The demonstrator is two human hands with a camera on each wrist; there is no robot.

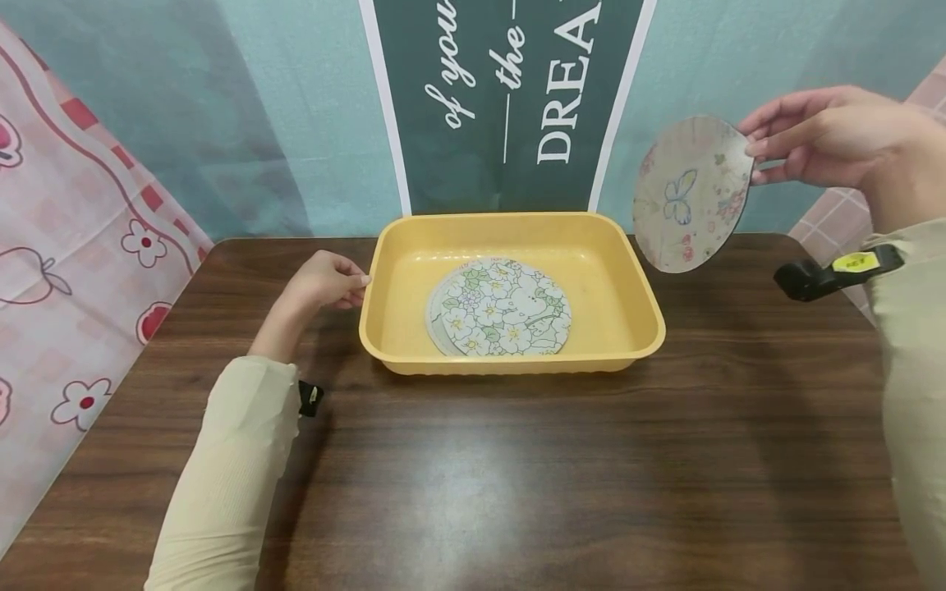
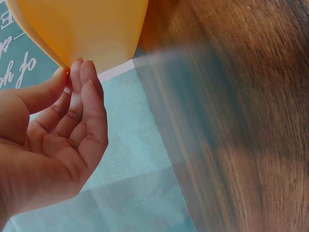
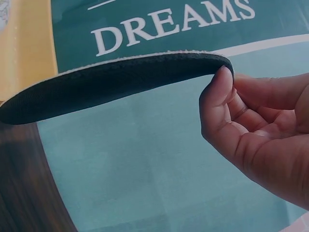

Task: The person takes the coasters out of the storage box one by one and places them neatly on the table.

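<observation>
The yellow tray [image 1: 510, 246] sits near the counter's [image 1: 517, 476] far edge, wide bare counter in front. The left hand [image 1: 325, 281] touches the tray's left rim, fingers [image 2: 89, 92] loosely straight. The right hand [image 1: 820, 135] pinches the round mat [image 1: 687, 197] by its edge, tilted, above the far right corner. Floral mats [image 1: 501, 308] lie flat inside the tray.

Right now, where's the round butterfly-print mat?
In the head view, the round butterfly-print mat is held in the air at upper right, pinched at its edge by the right hand, above and just right of the yellow plastic tray.
</observation>
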